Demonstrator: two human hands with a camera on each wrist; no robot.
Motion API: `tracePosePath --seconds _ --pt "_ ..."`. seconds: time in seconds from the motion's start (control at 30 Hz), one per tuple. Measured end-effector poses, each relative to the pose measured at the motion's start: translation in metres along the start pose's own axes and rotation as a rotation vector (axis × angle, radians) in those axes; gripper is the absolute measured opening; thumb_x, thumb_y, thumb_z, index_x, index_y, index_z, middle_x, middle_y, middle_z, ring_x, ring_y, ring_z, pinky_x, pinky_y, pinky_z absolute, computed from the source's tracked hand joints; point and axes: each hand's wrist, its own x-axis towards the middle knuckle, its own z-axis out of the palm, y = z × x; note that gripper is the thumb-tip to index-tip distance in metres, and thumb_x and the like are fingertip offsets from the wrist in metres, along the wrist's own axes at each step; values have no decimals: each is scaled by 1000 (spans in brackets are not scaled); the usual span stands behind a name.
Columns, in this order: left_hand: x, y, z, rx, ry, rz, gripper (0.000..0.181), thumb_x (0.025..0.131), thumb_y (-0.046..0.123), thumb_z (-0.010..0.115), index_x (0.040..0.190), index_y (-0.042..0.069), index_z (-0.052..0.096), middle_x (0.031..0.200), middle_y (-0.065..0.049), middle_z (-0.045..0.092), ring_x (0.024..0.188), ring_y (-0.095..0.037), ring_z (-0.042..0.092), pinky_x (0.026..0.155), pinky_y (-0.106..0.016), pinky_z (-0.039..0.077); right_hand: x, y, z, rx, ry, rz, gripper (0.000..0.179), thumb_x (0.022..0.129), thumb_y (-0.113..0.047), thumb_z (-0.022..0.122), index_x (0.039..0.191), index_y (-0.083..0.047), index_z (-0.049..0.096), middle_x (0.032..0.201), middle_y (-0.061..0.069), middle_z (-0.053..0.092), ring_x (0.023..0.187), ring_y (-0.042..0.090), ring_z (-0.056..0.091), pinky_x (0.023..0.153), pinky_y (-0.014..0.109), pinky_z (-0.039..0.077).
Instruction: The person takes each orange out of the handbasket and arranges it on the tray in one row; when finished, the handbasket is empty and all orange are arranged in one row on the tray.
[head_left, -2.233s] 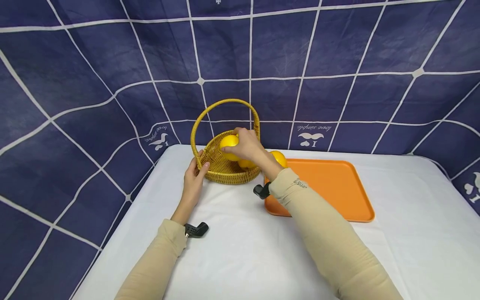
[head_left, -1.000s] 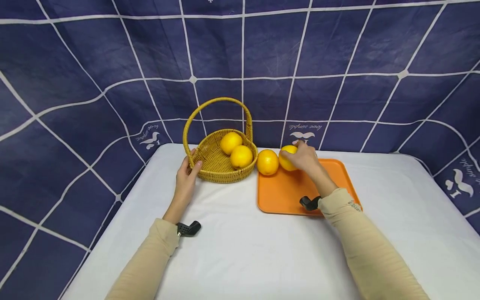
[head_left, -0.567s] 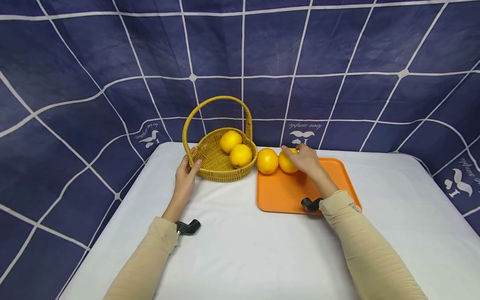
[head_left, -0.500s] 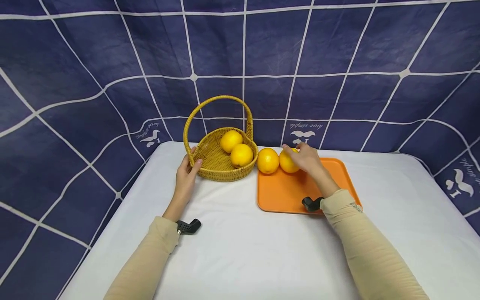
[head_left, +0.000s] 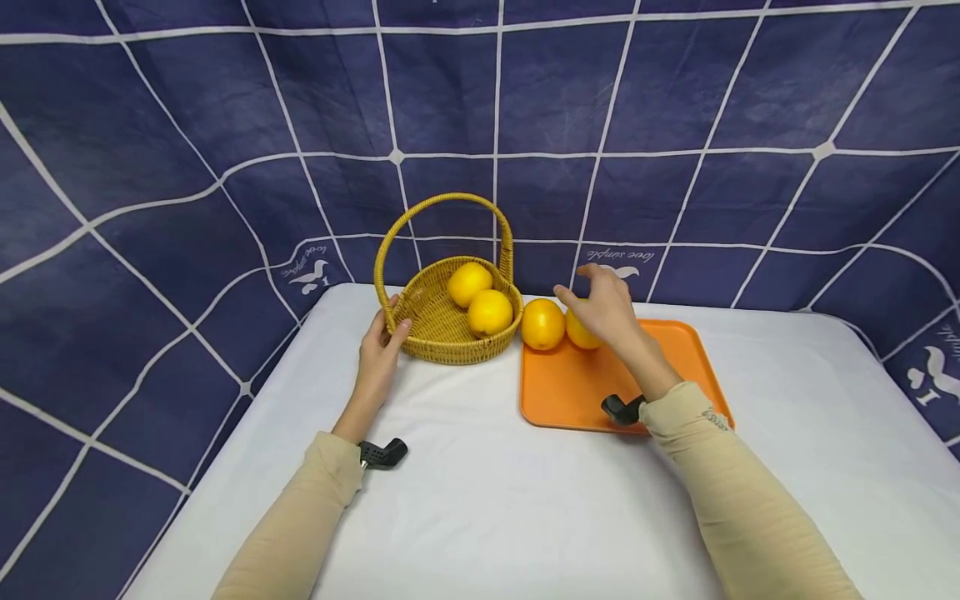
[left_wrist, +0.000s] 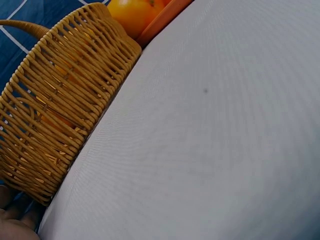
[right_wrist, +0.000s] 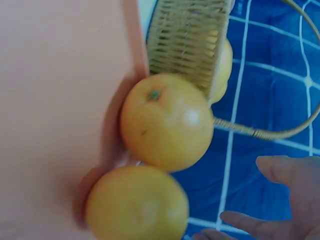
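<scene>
A round yellow wicker basket (head_left: 442, 354) with a tall hoop handle stands at the back left. Two oranges (head_left: 490, 313) lie inside it, on its right side. My left hand (head_left: 377, 348) grips the basket's left rim, thumb on the near side; only some fingertips show in the left wrist view. On the orange tray (head_left: 570, 387), two more oranges sit side by side at the back left corner: a left orange (head_left: 543, 324) and a right orange (right_wrist: 137, 205). My right hand (head_left: 607, 307) hovers over the right one with fingers spread, holding nothing, and partly covers it in the head view.
A white cloth (head_left: 465, 483) covers the table. Behind rises a dark blue curtain (head_left: 555, 100) with white grid lines. A black wrist camera (head_left: 384, 454) is on the left wrist and another black camera (head_left: 622, 409) on the right wrist.
My right hand has carried an orange from the basket to the tray's back left, set it beside the other, let go and lifted slightly. My left hand has kept its hold on the basket.
</scene>
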Motion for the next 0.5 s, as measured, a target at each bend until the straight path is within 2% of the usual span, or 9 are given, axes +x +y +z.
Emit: tracePosePath --seconds 0.13,0.37,0.5 --pt "0 0 0 -17 7 -12 59 110 25 57 165 14 38 166 -10 43 147 -28 49 120 -42 42 1 -17 5 26 -20 -67 64 102 -36 68 151 1 51 153 25 52 145 47 42 124 62 30" --pt "0 -1 2 -11 8 -1 58 110 24 57 164 14 38 167 -12 41 147 -29 49 120 -43 42 7 -35 18 41 -94 -136 64 99 -32 72 151 0 52 151 24 55 142 44 47 121 58 36" --pt "6 -12 1 -25 14 9 58 110 24 57 165 16 38 167 -11 42 148 -29 48 121 -45 41 10 -40 26 55 -141 -160 64 98 -31 74 151 -1 53 150 24 56 139 42 50 119 57 39"
